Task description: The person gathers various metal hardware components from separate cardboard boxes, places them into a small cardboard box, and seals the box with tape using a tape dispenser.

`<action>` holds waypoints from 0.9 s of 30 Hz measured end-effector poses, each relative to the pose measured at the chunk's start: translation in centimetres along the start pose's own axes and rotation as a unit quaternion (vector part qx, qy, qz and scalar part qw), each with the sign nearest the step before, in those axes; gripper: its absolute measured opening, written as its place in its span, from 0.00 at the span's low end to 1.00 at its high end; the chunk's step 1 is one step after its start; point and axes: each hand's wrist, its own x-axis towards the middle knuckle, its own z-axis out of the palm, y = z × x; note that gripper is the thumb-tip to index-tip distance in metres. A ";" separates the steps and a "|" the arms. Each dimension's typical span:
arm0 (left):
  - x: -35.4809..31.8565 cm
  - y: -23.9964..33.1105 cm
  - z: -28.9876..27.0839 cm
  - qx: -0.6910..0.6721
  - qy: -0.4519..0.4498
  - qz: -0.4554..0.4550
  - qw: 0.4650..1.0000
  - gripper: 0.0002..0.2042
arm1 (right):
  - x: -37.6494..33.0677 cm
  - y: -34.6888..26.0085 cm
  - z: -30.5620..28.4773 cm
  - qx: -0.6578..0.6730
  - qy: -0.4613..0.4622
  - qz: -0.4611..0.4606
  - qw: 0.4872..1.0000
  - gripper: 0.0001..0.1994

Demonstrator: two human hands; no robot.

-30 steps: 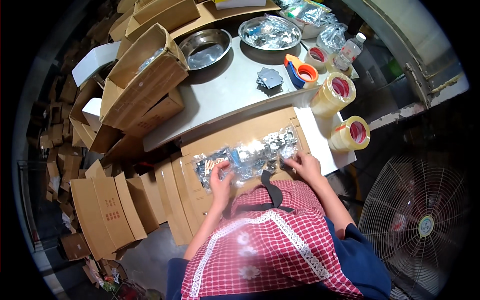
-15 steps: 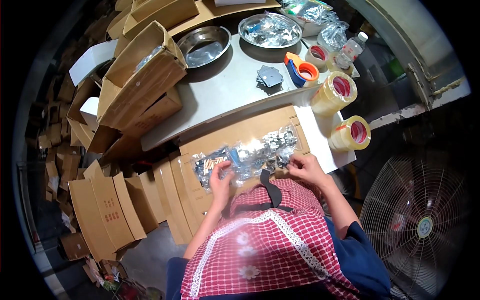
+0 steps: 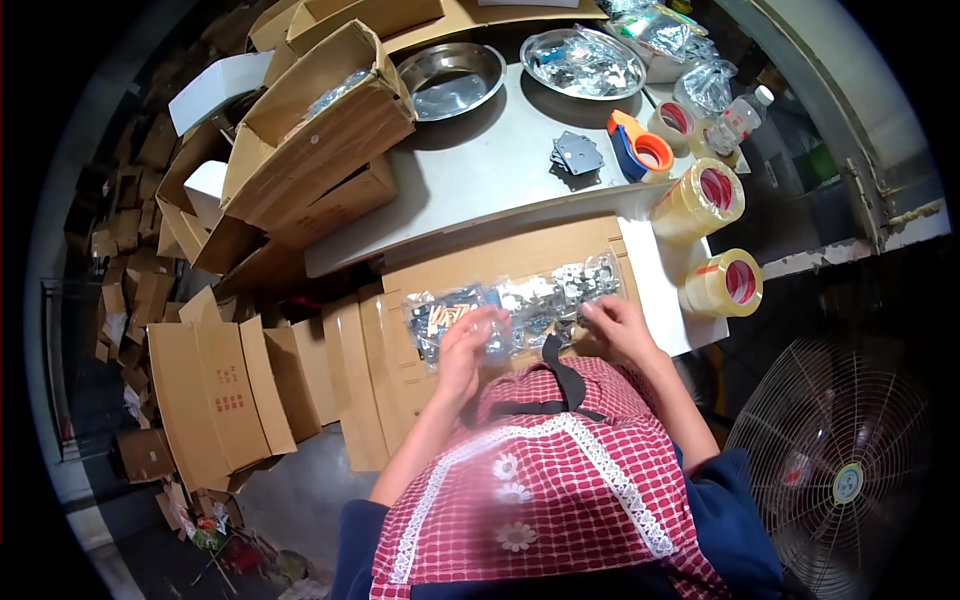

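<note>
On flattened cardboard (image 3: 420, 265) in front of me lies a row of clear plastic bags of small parts. The left bag (image 3: 425, 320) shows dark pieces and tan, dowel-like pieces; the bag (image 3: 545, 292) to its right holds shiny metal fittings. My left hand (image 3: 468, 350) is over the place where the bags meet, its fingers bent and smeared by motion, so any grip is unclear. At the right end of the row, my right hand (image 3: 620, 328) has its thumb and fingers pinched on the edge of the metal-fittings bag.
Behind the cardboard, a white table (image 3: 450, 160) carries two steel bowls (image 3: 452, 85), dark square plates (image 3: 577, 153), an orange-blue tape dispenser (image 3: 640, 148) and a bottle (image 3: 738, 120). Tape rolls (image 3: 720, 283) stand at right. Open cartons (image 3: 215, 390) are at left, a fan (image 3: 845, 480) at lower right.
My left hand has moved right and up across the bags, toward the middle. My right hand has stayed at the row's right end. The whole view has shifted slightly.
</note>
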 end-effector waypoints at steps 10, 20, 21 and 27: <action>1.1 2.3 4.5 0.045 -0.070 -0.011 0.996 0.16 | 1.9 -2.3 5.1 0.193 -0.115 -0.023 0.974 0.16; 0.2 -0.2 2.0 0.111 -0.024 -0.014 0.993 0.05 | 0.9 -4.7 3.1 0.289 -0.020 0.061 0.955 0.05; 0.3 -0.4 1.2 0.078 0.012 0.019 0.997 0.04 | 1.8 -4.0 2.5 0.293 -0.003 0.019 0.956 0.07; -1.1 -3.4 -2.4 0.113 0.143 0.123 0.975 0.05 | 2.7 -5.0 -0.2 0.061 0.083 -0.235 0.967 0.25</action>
